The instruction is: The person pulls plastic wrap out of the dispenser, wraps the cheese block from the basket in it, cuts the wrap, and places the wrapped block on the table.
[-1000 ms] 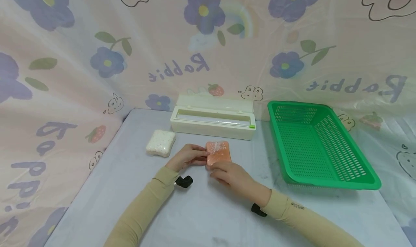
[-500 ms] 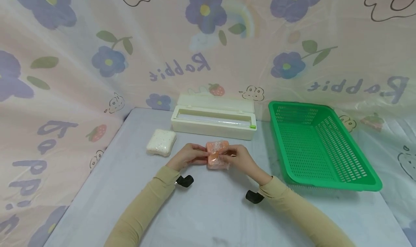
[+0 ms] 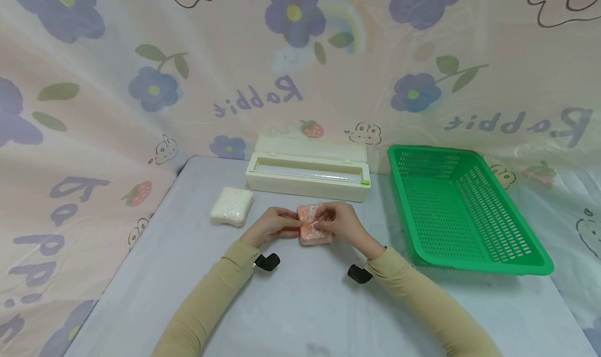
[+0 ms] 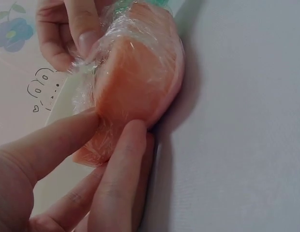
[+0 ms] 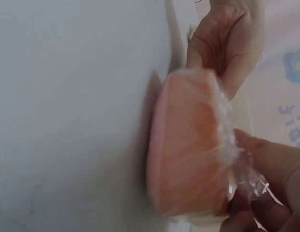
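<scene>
An orange block (image 3: 307, 237), shaped like a slice of toast, lies on the table in crumpled cling film (image 4: 135, 29). My left hand (image 3: 272, 226) grips its left end, thumb on top and fingers along the side, as the left wrist view shows. Over the right side, my right hand (image 3: 345, 224) pinches a gathered tuft of the film between thumb and fingers, seen in the right wrist view (image 5: 249, 183). To the left of the hands lies a white toast-shaped block (image 3: 232, 205) with a shiny wrapped surface.
Behind the hands stands a cream cling film dispenser (image 3: 307, 186), its lid up and a roll inside. A green plastic basket (image 3: 479, 265) sits on the right of the white-covered table (image 3: 281, 315). A printed curtain (image 3: 211, 49) hangs behind and at the left.
My right hand has risen from the block's near edge to its right side and now pinches the film, pulling it up and over. The left hand stays on the block.
</scene>
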`<state>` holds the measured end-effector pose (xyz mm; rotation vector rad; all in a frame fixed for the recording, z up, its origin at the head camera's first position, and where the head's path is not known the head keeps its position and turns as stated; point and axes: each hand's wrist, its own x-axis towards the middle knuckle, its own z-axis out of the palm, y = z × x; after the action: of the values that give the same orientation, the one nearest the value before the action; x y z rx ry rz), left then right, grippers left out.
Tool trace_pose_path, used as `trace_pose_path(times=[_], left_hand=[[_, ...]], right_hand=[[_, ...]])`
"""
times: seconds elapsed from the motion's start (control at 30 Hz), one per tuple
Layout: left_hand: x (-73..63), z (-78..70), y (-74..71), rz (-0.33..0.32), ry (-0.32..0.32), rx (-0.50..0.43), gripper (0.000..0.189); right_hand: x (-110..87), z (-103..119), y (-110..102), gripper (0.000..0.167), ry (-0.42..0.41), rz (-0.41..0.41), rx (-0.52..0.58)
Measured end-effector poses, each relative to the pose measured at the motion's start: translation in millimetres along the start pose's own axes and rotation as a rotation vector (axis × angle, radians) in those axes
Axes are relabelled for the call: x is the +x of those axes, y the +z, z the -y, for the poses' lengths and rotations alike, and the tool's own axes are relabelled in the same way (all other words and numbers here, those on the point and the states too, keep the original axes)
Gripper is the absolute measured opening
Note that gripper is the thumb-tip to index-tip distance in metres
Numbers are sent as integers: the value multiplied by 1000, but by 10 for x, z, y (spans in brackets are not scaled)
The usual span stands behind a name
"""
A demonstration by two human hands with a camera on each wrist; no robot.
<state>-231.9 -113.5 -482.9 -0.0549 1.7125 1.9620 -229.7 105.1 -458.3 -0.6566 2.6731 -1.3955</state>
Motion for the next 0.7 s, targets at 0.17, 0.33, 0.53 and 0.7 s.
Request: trace_pose_path(times=[0.17,0.33,0.53,0.7], left_hand=[[2,0,18,5,-3,10,34],[14,12,20,-4,-6,3,33],[24,22,4,-22,-4,-3,31],[10,0,14,-30,-15,3,33]], right_hand=[[26,-84,-19,23,36,-4,-5],[14,-158,-97,22,20,61,55],[38,-274,-125,23,-17,50,73],[34,-289,-85,32,24,-40,-87]])
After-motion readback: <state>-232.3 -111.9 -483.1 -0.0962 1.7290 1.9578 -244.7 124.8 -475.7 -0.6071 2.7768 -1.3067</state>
